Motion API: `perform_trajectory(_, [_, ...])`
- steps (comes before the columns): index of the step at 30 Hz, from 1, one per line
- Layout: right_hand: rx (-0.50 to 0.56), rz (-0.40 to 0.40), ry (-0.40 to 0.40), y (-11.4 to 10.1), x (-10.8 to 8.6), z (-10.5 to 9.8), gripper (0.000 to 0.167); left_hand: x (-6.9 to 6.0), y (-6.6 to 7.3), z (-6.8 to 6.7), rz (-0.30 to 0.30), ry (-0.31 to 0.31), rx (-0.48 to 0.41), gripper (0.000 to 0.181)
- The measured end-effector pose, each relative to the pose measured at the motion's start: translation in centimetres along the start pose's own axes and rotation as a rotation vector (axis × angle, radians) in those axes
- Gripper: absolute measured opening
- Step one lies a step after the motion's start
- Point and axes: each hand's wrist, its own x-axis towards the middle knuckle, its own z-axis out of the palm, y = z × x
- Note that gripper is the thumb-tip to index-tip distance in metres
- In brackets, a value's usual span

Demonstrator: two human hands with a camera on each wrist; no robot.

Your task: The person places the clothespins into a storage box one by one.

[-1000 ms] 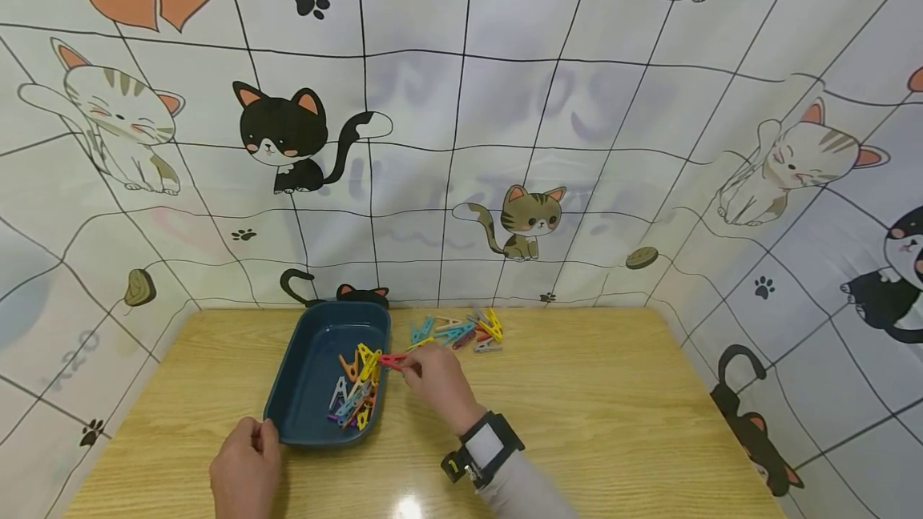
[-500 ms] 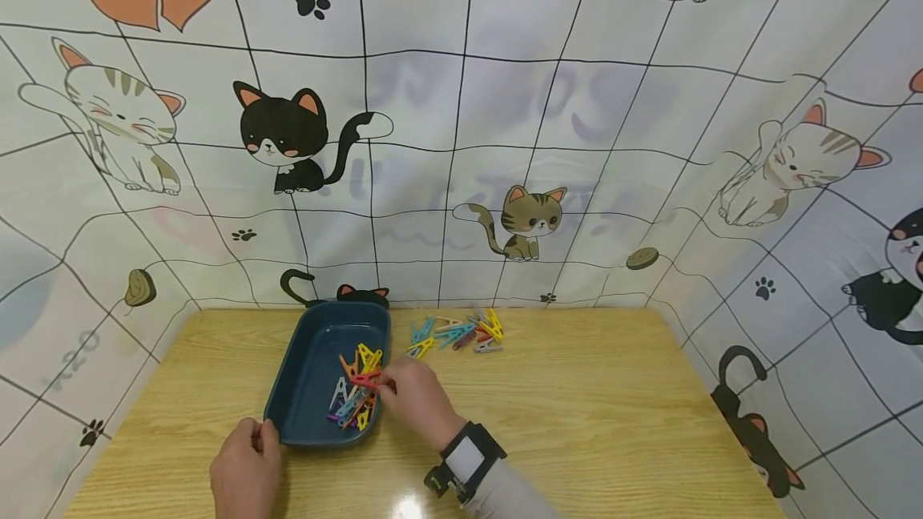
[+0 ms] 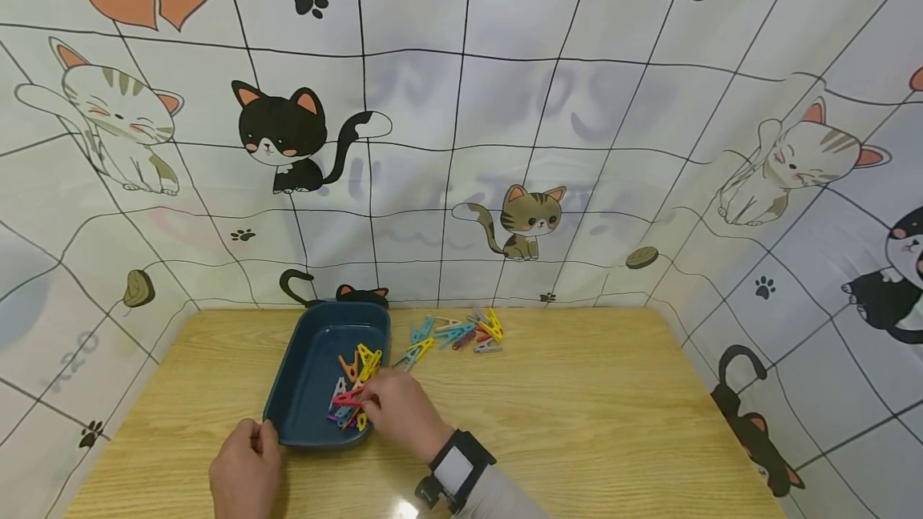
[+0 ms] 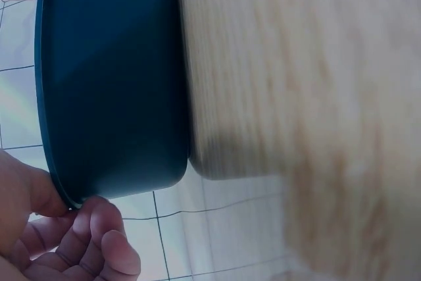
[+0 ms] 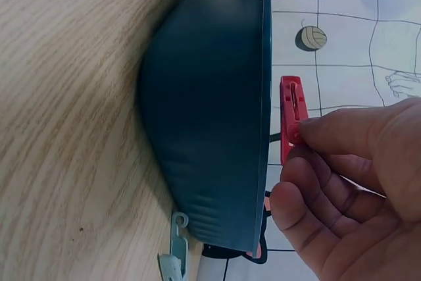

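Observation:
A dark blue tray (image 3: 299, 391) stands on the table, with several coloured clothespins (image 3: 369, 360) heaped along its right side. My left hand (image 3: 247, 467) pinches the tray's near left corner; the left wrist view shows the thumb and fingers (image 4: 105, 222) on the rim. Over the tray's right rim, my right hand (image 3: 405, 411) pinches a red clothespin (image 5: 293, 113) between thumb and fingertips. In the right wrist view this clothespin is above the rim. Some clothespins in the tray are hidden behind the right hand.
Several more clothespins (image 3: 454, 333) lie loose on the wooden table (image 3: 577, 407), right of the tray at the back. A light blue clothespin (image 3: 407, 357) lies close beside the tray's right wall. A cat-printed cloth (image 3: 418, 118) hangs behind and at both sides.
My right hand has moved left and nearer with the red clothespin, from the tray's right edge to over the heap. The left hand stays on the corner.

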Motion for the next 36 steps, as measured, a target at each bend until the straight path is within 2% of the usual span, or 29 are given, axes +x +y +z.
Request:
perform_trajectory(9, [0.001, -0.028, -0.015, -0.2, 0.0, 0.4, 0.008, 0.0, -0.1, 0.1, -0.003, -0.001, -0.006, 0.025])
perform_trajectory(19, [0.075, 0.038, -0.017, 0.3, -0.2, 0.2, 0.007, 0.0, 0.0, 0.0, 0.012, 0.018, -0.003, 0.026])
perform_trajectory(24, [0.071, 0.043, 0.040, 1.0, -0.2, 0.2, 0.005, 0.0, -0.1, 0.1, 0.030, 0.036, -0.007, 0.027])
perform_trajectory(30, [0.057, 0.056, 0.160, 2.1, -0.3, 0.4, 0.007, 0.0, -0.1, 0.2, 0.046, 0.049, -0.007, 0.026])
perform_trajectory(36, [0.105, 0.102, 0.232, 3.5, -0.1, 0.6, 0.011, 0.0, -0.1, 0.3, 0.046, 0.052, -0.005, 0.026])
